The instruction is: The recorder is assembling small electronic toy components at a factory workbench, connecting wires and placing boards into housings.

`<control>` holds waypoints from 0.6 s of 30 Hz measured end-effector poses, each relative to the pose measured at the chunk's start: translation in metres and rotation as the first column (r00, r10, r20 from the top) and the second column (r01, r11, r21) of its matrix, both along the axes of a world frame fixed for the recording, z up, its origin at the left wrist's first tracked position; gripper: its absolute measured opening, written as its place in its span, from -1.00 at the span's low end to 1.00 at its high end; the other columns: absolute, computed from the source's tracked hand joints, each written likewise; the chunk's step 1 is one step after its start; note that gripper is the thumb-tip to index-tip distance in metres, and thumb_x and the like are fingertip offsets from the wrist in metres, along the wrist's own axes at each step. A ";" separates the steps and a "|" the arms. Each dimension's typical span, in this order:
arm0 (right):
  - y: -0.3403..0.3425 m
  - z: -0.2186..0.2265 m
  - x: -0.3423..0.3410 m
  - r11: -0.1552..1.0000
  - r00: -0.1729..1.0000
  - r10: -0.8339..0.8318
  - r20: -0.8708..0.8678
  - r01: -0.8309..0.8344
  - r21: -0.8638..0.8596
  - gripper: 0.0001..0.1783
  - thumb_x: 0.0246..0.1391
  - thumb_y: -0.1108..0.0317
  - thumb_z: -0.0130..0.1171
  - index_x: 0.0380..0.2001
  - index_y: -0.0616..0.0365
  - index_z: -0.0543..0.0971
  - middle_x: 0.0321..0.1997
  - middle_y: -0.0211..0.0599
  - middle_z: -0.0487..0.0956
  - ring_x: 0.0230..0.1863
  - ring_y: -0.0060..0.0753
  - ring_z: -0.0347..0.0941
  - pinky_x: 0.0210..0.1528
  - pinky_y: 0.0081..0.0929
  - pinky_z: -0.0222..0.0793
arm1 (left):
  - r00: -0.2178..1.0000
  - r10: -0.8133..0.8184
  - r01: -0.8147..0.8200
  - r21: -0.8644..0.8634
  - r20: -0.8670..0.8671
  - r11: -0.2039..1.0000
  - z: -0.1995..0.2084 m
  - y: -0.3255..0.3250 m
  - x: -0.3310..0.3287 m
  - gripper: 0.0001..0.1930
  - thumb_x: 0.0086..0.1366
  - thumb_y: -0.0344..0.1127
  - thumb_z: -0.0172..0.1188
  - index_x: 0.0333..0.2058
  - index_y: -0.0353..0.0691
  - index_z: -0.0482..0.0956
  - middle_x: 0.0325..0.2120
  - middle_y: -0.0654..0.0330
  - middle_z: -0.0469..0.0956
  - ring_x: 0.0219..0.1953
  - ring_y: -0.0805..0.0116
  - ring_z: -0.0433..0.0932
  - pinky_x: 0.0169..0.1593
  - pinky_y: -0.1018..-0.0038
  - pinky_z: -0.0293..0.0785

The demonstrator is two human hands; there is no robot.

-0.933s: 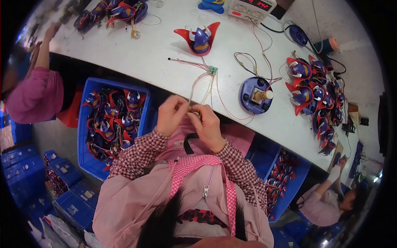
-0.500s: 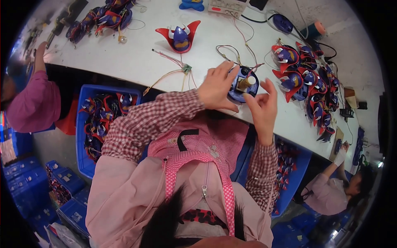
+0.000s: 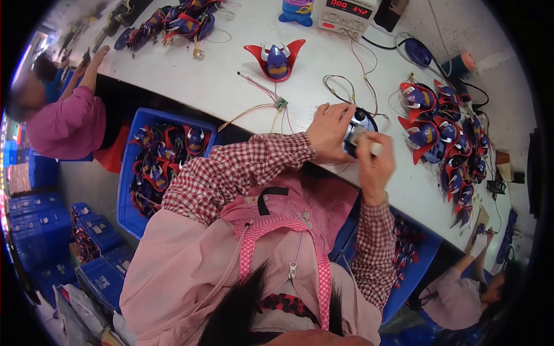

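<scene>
My left hand [image 3: 330, 134] steadies a round dark blue plastic housing [image 3: 369, 118] at the near edge of the white table, its fingers closed along the housing's left side. Over the housing, my right hand [image 3: 376, 164] is closed around a small cylinder [image 3: 376, 149], of which only a pale end shows. The fingers hide the rest of the cylinder and much of the housing's inside. To the left lies a small green circuit board [image 3: 281, 104] with thin wires. Beyond it sits a purple horned figure [image 3: 277, 62] with red wings.
Several similar figures [image 3: 447, 132] crowd the table's right side, and others [image 3: 187, 26] lie far left. A power supply [image 3: 345, 17] stands at the back beside a blue toy [image 3: 296, 12]. Below the table edge is a blue bin [image 3: 128, 193] of figures. Co-workers sit at both sides.
My right hand was open beside the housing, with the brass-coloured cylinder standing in it; now its fingers are closed around the cylinder. The view has shifted, so the scene sits further right and lower.
</scene>
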State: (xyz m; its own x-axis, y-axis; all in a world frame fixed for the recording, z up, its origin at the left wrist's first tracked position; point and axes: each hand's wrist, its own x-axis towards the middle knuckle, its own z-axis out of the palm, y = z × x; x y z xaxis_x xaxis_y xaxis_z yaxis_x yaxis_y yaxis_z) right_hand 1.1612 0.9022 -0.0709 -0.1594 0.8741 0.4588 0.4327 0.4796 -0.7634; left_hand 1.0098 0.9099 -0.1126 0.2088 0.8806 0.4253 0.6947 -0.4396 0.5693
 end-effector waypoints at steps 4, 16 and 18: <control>0.017 0.011 0.047 0.987 0.985 -0.157 0.071 0.156 0.030 -0.87 0.04 0.42 0.17 -0.39 0.25 0.47 -0.47 -0.32 0.48 -0.47 -0.52 0.40 -0.39 -0.58 0.35 | 0.998 -0.003 0.000 -0.061 -0.058 0.998 0.011 -0.001 -0.001 0.08 -0.27 0.19 0.37 0.11 -0.47 0.15 0.01 -0.16 0.25 0.11 -0.06 0.21 0.19 0.13 0.03; 0.001 0.005 0.038 0.938 0.938 -0.343 0.050 0.340 0.064 -0.75 0.04 0.40 0.18 -0.21 0.28 0.48 -0.23 -0.29 0.44 -0.24 -0.58 0.33 -0.23 -0.60 0.28 | 0.807 0.568 -0.581 0.042 0.163 0.813 -0.020 -0.005 -0.175 -0.21 -0.14 0.03 0.41 -0.08 -0.42 0.29 -0.13 -0.12 0.33 -0.07 -0.03 0.30 0.07 0.21 0.21; -0.023 0.021 0.007 0.883 0.894 -0.438 0.096 0.409 0.229 -0.71 0.03 0.42 0.18 -0.16 0.28 0.47 -0.17 -0.29 0.42 -0.19 -0.55 0.31 -0.17 -0.56 0.27 | 0.763 0.644 -0.645 0.108 0.050 0.756 -0.021 0.017 -0.178 -0.16 -0.18 0.09 0.40 -0.07 -0.44 0.28 -0.15 -0.11 0.35 -0.09 -0.03 0.32 0.07 0.22 0.20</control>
State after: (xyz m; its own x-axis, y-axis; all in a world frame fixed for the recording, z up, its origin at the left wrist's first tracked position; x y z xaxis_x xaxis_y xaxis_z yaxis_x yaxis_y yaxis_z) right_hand 1.1684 0.8793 -0.0502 0.1301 0.7663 0.6291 0.7240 0.3600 -0.5883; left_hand 0.8321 0.9268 -0.1339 -0.3953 0.7521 0.5274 0.8320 0.0500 0.5525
